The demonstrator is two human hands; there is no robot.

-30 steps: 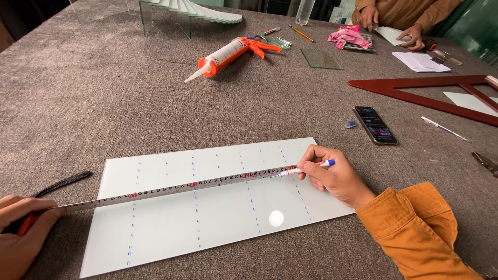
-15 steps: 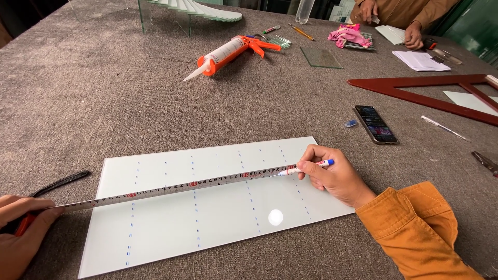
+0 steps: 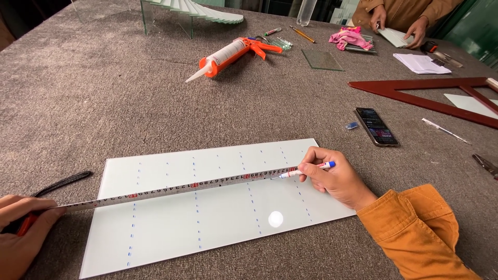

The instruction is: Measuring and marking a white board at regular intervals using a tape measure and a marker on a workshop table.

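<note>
1. The left hand (image 3: pixel 23 233), at the worktop's (image 3: pixel 104 93) near left corner, is closed around the tape case, which is mostly hidden.
2. The tape (image 3: pixel 171 189) runs tight across the pale sheet (image 3: pixel 171 233), over rows of blue dashes. If that hand slips, the tape could slide and the next mark would land in the wrong spot.
3. The right hand (image 3: pixel 334 176) pinches a marker (image 3: pixel 303 170), tip at the tape's right end. A wobble could smear ink.
4. A phone (image 3: pixel 377 126) lies beyond, well apart.
</note>
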